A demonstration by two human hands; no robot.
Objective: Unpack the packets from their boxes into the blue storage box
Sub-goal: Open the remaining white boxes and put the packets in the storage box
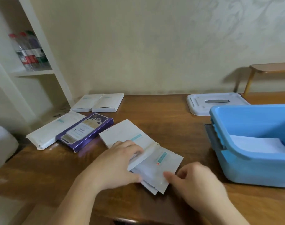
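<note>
My right hand pinches the corner of the white packets sliding from the open white box, which my left hand grips at its mouth. Teal labels, a red mark, print too blurred to read. Blue storage box at right holds white packets. Purple box beside, brown wooden table, cream wall.

Wood-grain brown surface, glossy, runs up to a plain cream wall at the far side. Far left: white shelving unit, one shelf holding clear plastic bottles with red and green caps. Far right: small wooden bench against the wall, throwing a soft shadow leftward. Light is even, diffuse. Something white and blurred at near-left edge; can't tell what.
</note>
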